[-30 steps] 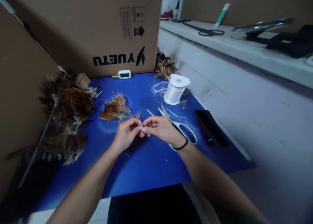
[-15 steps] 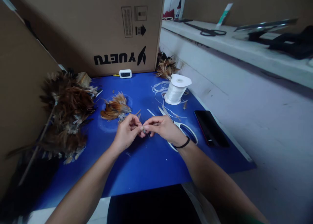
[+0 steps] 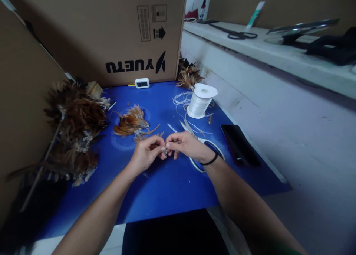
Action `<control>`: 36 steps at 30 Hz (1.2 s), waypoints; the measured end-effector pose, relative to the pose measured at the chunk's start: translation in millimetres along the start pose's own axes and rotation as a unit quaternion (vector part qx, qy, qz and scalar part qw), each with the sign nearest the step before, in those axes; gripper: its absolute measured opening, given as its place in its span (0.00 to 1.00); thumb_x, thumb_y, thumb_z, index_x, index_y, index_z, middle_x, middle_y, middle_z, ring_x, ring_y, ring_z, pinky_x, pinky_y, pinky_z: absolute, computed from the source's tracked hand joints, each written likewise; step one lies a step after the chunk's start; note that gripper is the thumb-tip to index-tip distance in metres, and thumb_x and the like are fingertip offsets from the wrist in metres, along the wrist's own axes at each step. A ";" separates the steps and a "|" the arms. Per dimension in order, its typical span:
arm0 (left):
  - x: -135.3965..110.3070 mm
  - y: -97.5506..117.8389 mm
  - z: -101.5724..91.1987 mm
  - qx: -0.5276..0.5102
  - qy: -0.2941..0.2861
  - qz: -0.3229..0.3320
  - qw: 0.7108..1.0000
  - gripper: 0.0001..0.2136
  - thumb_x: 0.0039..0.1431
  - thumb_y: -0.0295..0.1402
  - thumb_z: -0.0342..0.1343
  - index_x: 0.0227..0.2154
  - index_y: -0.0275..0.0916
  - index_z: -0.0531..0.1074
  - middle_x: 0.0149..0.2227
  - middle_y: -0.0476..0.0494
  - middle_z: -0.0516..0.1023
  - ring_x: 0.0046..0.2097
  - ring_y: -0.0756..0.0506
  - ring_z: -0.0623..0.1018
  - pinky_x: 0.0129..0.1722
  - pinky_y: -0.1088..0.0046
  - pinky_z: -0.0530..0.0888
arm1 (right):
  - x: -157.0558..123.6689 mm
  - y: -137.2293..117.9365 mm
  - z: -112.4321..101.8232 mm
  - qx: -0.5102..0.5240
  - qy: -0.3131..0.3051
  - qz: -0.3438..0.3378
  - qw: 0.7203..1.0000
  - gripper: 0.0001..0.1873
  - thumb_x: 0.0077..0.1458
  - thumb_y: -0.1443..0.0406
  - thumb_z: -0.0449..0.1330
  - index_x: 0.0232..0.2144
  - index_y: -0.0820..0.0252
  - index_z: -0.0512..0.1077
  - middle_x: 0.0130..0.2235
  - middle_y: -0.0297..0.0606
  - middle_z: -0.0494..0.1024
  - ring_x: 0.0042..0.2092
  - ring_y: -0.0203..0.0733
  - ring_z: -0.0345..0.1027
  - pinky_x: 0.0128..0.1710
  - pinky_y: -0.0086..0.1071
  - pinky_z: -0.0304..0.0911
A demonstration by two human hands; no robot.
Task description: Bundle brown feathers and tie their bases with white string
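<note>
My left hand (image 3: 148,151) and my right hand (image 3: 185,145) meet above the blue tabletop (image 3: 167,192), fingertips close together. Both are closed in a pinch. Something small and greyish shows between the fingertips, mostly hidden, and I cannot make out its kind. Just beyond my left hand lies a bunch of brown-orange feathers (image 3: 132,122), its pale quill ends towards me. White-handled scissors (image 3: 214,145) lie partly beneath my right hand and wrist, blades pointing away. A black band circles my right wrist.
A spool of white ribbon (image 3: 198,104) stands behind the scissors, loose strands beside it. A phone (image 3: 240,145) lies at right. Heaped feathers (image 3: 80,121) fill the left side. A small digital display (image 3: 142,83) sits before a cardboard box (image 3: 91,32). Black scissors (image 3: 236,34) rest on the ledge.
My fingertips have shifted slightly, and the right hand has drawn a little to the right. More of the small greyish piece shows below the fingertips. The surrounding objects stay put.
</note>
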State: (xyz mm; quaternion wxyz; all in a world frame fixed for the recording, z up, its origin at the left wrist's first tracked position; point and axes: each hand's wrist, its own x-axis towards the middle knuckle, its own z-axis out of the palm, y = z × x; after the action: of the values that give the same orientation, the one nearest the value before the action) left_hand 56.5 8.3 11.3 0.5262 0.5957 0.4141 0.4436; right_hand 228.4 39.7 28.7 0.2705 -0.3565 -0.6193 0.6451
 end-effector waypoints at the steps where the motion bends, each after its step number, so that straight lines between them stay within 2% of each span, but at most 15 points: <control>1: -0.2 -0.3 0.4 0.000 0.000 0.001 1.000 0.07 0.51 0.34 0.58 0.26 0.36 0.68 0.22 0.51 0.72 0.24 0.51 0.75 0.26 0.75 0.75 | 0.1 0.4 -0.5 0.001 0.000 0.004 1.000 0.11 0.49 0.61 0.61 0.26 0.65 0.70 0.23 0.33 0.73 0.25 0.31 0.67 0.21 0.23 0.65; 8: 0.1 1.8 -0.1 0.001 0.009 -0.001 1.000 0.06 0.50 0.33 0.60 0.26 0.36 0.69 0.22 0.51 0.72 0.23 0.50 0.75 0.25 0.75 0.75 | -0.8 0.9 -1.2 0.017 -0.002 0.015 1.000 0.10 0.49 0.62 0.61 0.27 0.65 0.70 0.23 0.33 0.73 0.25 0.31 0.68 0.23 0.24 0.66; 15: 0.6 7.5 -4.6 0.006 0.039 0.006 0.999 0.06 0.49 0.33 0.61 0.26 0.36 0.71 0.21 0.50 0.74 0.23 0.50 0.76 0.26 0.74 0.75 | -1.1 -0.5 2.0 0.048 0.002 -0.025 0.999 0.11 0.49 0.61 0.62 0.29 0.64 0.69 0.24 0.33 0.73 0.26 0.32 0.69 0.24 0.25 0.67; 23: 0.0 6.6 -7.0 -0.012 0.004 0.021 1.000 0.06 0.51 0.33 0.60 0.27 0.36 0.70 0.22 0.48 0.76 0.23 0.49 0.77 0.26 0.73 0.75 | -1.8 -1.9 4.5 0.074 -0.013 -0.058 0.996 0.11 0.53 0.64 0.58 0.39 0.60 0.64 0.24 0.29 0.72 0.26 0.32 0.69 0.23 0.24 0.66; 28: -1.3 7.4 -6.3 -0.013 -0.021 0.007 1.000 0.05 0.51 0.32 0.59 0.27 0.36 0.70 0.22 0.48 0.76 0.23 0.49 0.77 0.27 0.73 0.75 | -3.2 -4.4 1.5 0.042 -0.035 -0.041 0.998 0.05 0.52 0.68 0.56 0.34 0.62 0.66 0.21 0.27 0.69 0.23 0.29 0.66 0.22 0.23 0.66; 33: -1.8 8.9 -3.5 -0.001 -0.049 -0.020 0.999 0.06 0.52 0.31 0.59 0.26 0.35 0.70 0.20 0.47 0.76 0.23 0.49 0.76 0.26 0.74 0.74 | -3.9 -5.4 -4.3 -0.006 -0.071 -0.009 0.997 0.03 0.51 0.69 0.55 0.32 0.63 0.67 0.21 0.27 0.68 0.20 0.27 0.63 0.21 0.23 0.65; 36: -2.1 8.1 -2.1 -0.001 -0.056 -0.030 0.998 0.06 0.52 0.31 0.59 0.26 0.34 0.69 0.20 0.47 0.76 0.22 0.49 0.76 0.26 0.74 0.74 | -3.3 -3.8 -4.2 -0.044 -0.071 0.005 0.996 0.03 0.50 0.70 0.54 0.30 0.63 0.66 0.20 0.26 0.67 0.19 0.26 0.60 0.19 0.21 0.62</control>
State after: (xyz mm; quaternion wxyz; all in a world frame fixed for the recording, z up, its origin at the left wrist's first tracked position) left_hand 54.1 6.0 19.3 0.5627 0.6063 0.4008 0.3939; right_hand 233.3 39.9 33.1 0.2069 -0.3240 -0.6629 0.6425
